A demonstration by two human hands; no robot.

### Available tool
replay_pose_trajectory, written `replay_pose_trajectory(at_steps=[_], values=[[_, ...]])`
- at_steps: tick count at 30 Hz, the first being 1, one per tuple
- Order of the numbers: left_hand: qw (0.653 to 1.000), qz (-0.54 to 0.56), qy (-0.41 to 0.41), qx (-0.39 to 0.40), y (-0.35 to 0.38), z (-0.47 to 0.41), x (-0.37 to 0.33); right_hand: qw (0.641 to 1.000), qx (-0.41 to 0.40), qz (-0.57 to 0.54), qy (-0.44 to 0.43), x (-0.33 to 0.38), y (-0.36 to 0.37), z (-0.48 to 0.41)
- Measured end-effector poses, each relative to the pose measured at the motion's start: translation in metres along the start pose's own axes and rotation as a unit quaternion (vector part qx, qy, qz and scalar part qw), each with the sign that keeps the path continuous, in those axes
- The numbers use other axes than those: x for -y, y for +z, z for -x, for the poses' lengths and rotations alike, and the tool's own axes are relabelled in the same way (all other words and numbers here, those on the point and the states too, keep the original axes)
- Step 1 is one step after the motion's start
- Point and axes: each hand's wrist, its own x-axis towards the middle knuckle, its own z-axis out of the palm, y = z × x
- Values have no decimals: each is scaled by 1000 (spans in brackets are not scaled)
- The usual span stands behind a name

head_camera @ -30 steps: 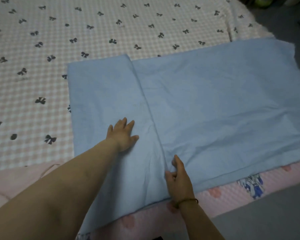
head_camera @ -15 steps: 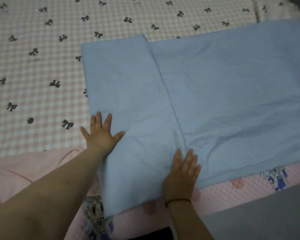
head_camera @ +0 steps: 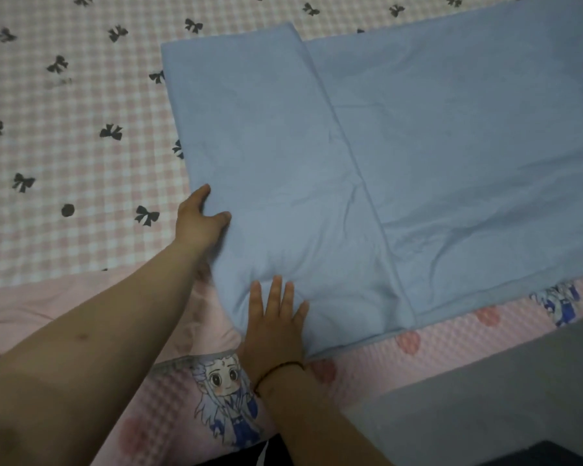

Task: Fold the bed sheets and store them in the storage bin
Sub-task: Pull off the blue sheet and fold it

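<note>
Head view of a bed during folding. A pale blue sheet point(head_camera: 451, 163) lies spread flat across the near part of the bed and runs out of view at the right. Its left flap point(head_camera: 266, 129) is folded over onto the rest, with the flap's free edge running as a straight diagonal line from the far side to the near edge. The left hand point(head_camera: 199, 223) is at the flap's left edge, where it grips the cloth: the thumb point(head_camera: 223, 217) lies on top, one finger points along the edge, and the other fingers are hidden beneath the fabric. The right hand point(head_camera: 273, 327) rests flat on the near left corner of the sheet, its fingers point(head_camera: 276, 294) straight and spread, and the cloth puckers between the two hands. A thin dark bracelet point(head_camera: 276, 369) circles the right wrist. Under the sheet is a pink-and-white checked cover point(head_camera: 81, 95) printed with black bows. Nearer the person is a pink quilt point(head_camera: 367, 371) bearing a cartoon figure point(head_camera: 226, 398). Grey floor point(head_camera: 485, 398) shows at lower right.
</note>
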Motion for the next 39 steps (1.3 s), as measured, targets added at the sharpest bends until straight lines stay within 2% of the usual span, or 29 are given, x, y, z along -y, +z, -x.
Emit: replay_pose_trajectory(at_steps=[3,5,10,14,16,18,19,21,23,25,27,29,31,33,35,37,39], values=[[1000,20,-12,4,-3,-4,-6,995,-97,16,-33,6,21,11],[999,31,-13,10,-5,-8,-9,990,-122,16,-65,10,21,19],[997,65,-44,5,-6,-18,-14,991,-105,-44,-73,6,13,15],[993,104,-59,11,-13,-22,-26,977,-139,-99,-124,-10,0,13],[995,80,-46,23,-14,-18,-29,965,-154,-108,-180,-22,-8,12],[995,-93,9,16,-11,-14,-26,932,-249,-159,-210,-37,-10,11],[978,-204,42,10,-8,-10,-24,912,-296,-214,-184,-45,-12,11],[935,-335,115,8,5,7,-22,861,-398,-306,-79,-71,-12,8],[912,-364,184,53,31,31,-19,798,-450,-394,75,-105,-22,5],[890,-386,203,135,63,59,-13,702,-415,-519,256,-142,-40,-1],[859,-424,219,184,86,81,-5,605,-339,-609,385,-184,-46,-10],[831,-440,282,190,104,99,-1,538,-303,-669,413,-219,-49,-20],[814,-432,351,165,122,115,3,506,-288,-698,416,-237,-56,-27],[800,-436,375,173,145,131,-3,504,-257,-710,418,-250,-62,-29],[782,-453,388,180,170,142,-12,526,-210,-715,409,-264,-64,-29],[775,-461,397,169,194,147,-21,560,-179,-706,394,-279,-66,-26],[770,-455,416,163,203,145,-23,597,-185,-677,388,-289,-61,-23]])
